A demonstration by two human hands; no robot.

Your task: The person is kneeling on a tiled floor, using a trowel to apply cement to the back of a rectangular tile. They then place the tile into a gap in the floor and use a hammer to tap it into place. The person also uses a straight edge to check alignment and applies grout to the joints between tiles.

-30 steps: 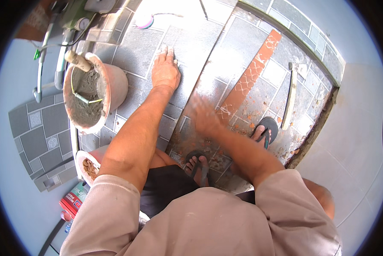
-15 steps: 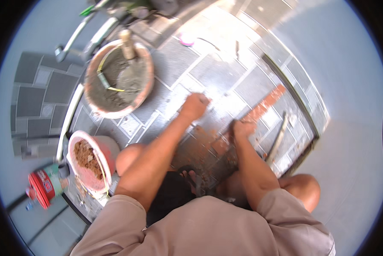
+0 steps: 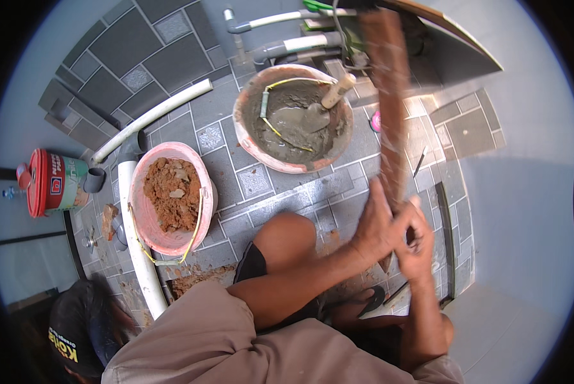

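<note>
A long reddish-brown plank [image 3: 391, 115], streaked and wet-looking, rises steeply in front of me. Its lower end is between my hands. My left hand [image 3: 377, 230] grips the plank from the left, thumb along its face. Close against it, my right hand [image 3: 416, 246] has its fingers curled at the same lower end; the fingers partly hide one another. Beyond my left arm stands a bucket of wet grey mortar [image 3: 261, 137], with a wooden-handled trowel [image 3: 338, 91] sunk in the mortar. Nearer on the left, a pink bucket [image 3: 147, 233] holds brown soil and stones.
White pipes [image 3: 138, 243] run along the left floor. A red-lidded paint pail [image 3: 44, 182] lies at far left. A person in a black shirt [image 3: 79, 329] is low at the left. A dark channel [image 3: 445, 237] crosses the tiled floor [image 3: 226, 169] on the right; a pink ring lies beyond the plank.
The plank has gone from lying low over the floor in my right hand to standing steeply upright. My left hand has come across onto it. The view has swung left, showing another person.
</note>
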